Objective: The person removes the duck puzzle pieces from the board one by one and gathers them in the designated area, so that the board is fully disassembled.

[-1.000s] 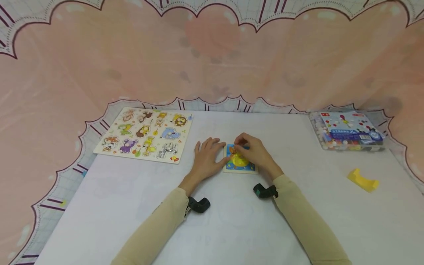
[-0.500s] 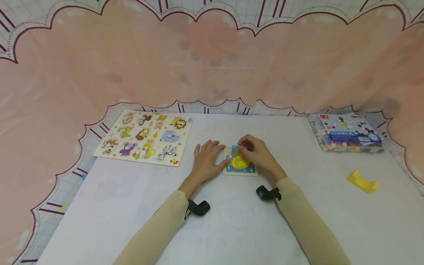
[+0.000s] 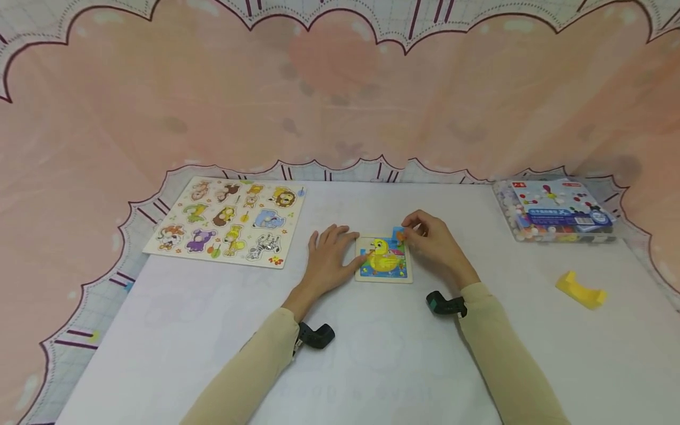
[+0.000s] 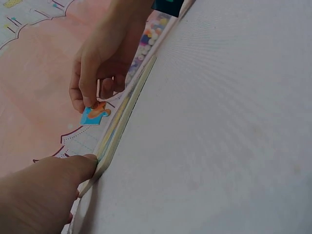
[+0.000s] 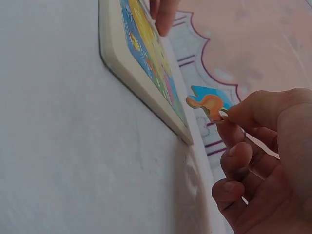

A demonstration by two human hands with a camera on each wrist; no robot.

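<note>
A small square duck puzzle in a pale wooden frame (image 3: 383,280) lies mid-table, a yellow duck (image 3: 383,260) on blue in its picture. My left hand (image 3: 328,260) is beside it with fingers spread, its thumb (image 4: 80,165) on the frame's left side. My right hand (image 3: 441,248) pinches a blue and orange jigsaw piece (image 5: 210,100) between thumb and index finger. In the head view this piece overlaps the frame's upper right corner. The right wrist view shows it raised off the table, with a rounded knob on one side.
A larger animal puzzle board (image 3: 223,224) lies at the back left. At the back right stands a clear plastic box (image 3: 558,211) of coloured beads with a printed label. In front of that box lies a yellow curved piece (image 3: 581,290). A patterned curtain hangs behind the table.
My right hand has moved right with the jigsaw piece, from over the duck's head to the frame's upper right corner, so the head now shows. My left hand stays at the frame's left side.
</note>
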